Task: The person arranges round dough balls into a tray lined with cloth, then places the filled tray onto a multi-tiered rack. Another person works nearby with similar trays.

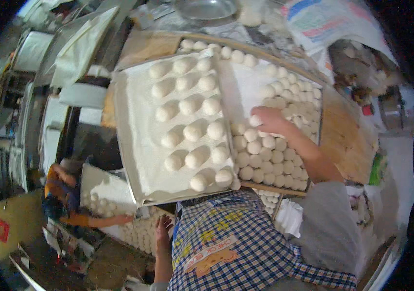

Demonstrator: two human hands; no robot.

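Note:
My right hand [270, 119] reaches over a wooden-framed tray [290, 192] crowded with round white dough balls [254, 147], and its fingers hold one dough ball [255, 120]. Left of it, a cloth-lined rectangular tray [137, 145] carries spaced rows of dough balls [193, 131], its right side lapping over the wooden-framed tray. My left hand [164, 225] is low beside my checked apron [228, 232], below the lined tray's near edge, fingers apart and apparently holding nothing.
A co-worker [61, 192] at the lower left reaches an arm over another tray of dough balls [101, 205]. A metal bowl [207, 9] stands at the far edge, with a printed white sack [330, 22] to its right. Shelving lines the left side.

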